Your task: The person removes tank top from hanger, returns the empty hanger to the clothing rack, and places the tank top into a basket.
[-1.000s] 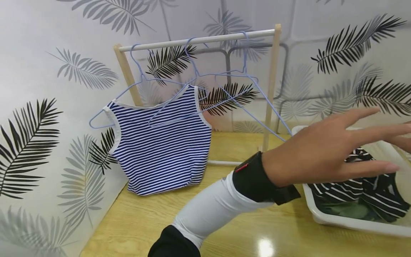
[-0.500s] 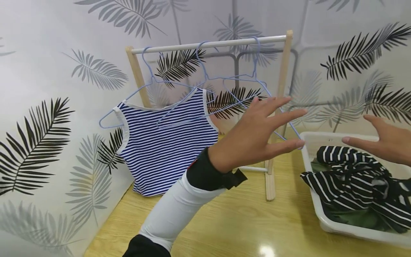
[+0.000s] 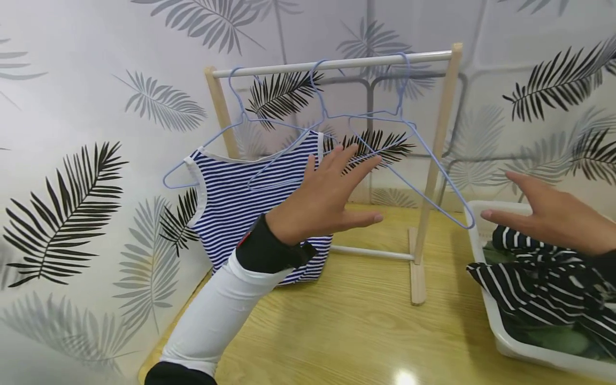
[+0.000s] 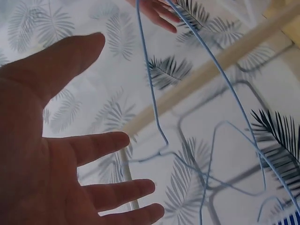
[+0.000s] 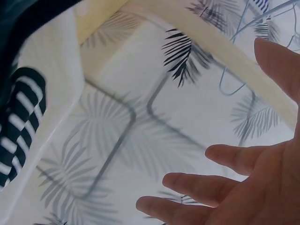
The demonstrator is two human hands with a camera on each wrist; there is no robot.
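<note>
Leaf-patterned wall behind, pale wood desk (image 3: 366, 326) below, small wooden rack (image 3: 435, 160) standing on it with a white rail across the top

Left hand (image 3: 322, 200) now raised in front of the rack, having swung over from above the basket a second ago; fingers spread wide, holding nothing, just short of the empty blue hangers (image 3: 380, 133) on the rail. Seemingly a reach for a hanger, though from the head view hard to tell whether a fingertip already touches wire; in the left wrist view wire passes close by the open palm, apart from it

Right hand (image 3: 553, 219) newly come into view, flat and open above the white basket (image 3: 486, 299) at the right edge, empty too

Striped black-and-white garment (image 3: 539, 278) lying crumpled in the basket, under the right hand, not gripped

Blue-striped top (image 3: 245, 208) already hung on the leftmost hanger, partly behind the left wrist

Hanger arms crossing one another, likely to snag; rack post between the hands
</note>
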